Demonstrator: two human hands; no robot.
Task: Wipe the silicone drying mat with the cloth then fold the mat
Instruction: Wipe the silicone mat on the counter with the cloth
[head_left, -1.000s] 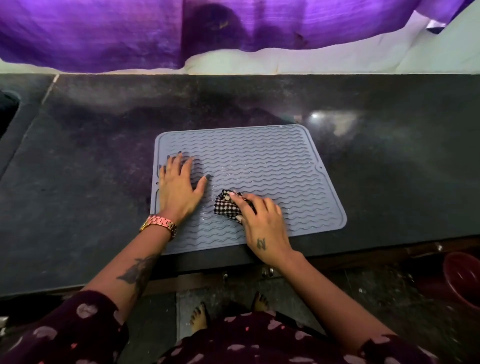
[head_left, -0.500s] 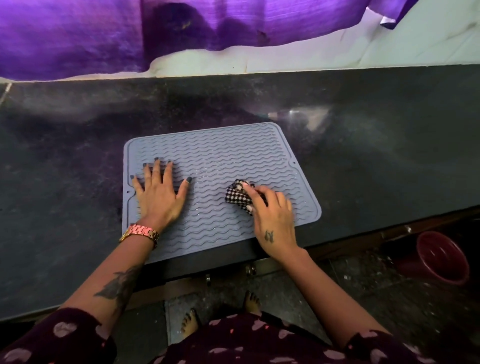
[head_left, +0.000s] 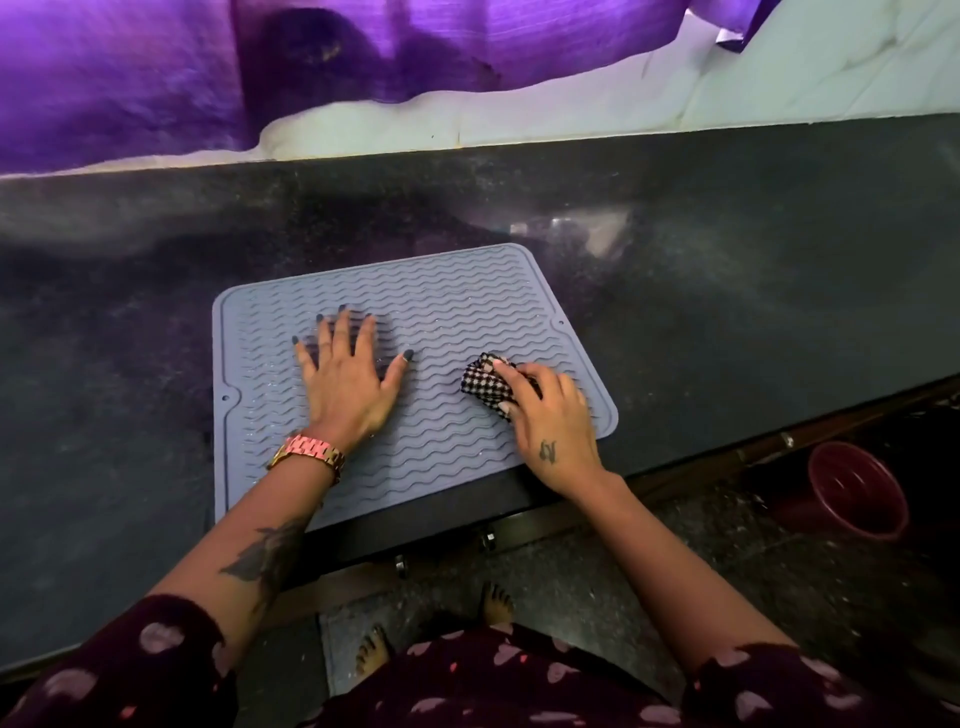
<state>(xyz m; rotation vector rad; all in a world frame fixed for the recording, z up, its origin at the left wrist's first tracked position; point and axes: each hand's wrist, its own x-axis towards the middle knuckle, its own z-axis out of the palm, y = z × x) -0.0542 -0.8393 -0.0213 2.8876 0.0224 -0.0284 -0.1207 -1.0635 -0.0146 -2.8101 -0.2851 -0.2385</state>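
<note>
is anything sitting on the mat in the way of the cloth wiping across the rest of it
Only the person's own left hand, which rests flat with fingers spread on the left half of the mat. The right hand holds the checked cloth against the mat's right side. No other thing lies on the mat.

There is 1 camera, worn on the person's head. It looks forward and steeply down over the counter (head_left: 727, 291), close enough that both forearms enter from the bottom edge and the mat (head_left: 467, 291) sits mid-picture. The wide lens bows the counter's back edge and tilts it, higher at 3 o'clock. The wall (head_left: 779, 78) and purple cloth (head_left: 130, 78) fill the 12 o'clock band; floor and bare feet show at 6 o'clock. No 2nd view shares this scene.
</note>
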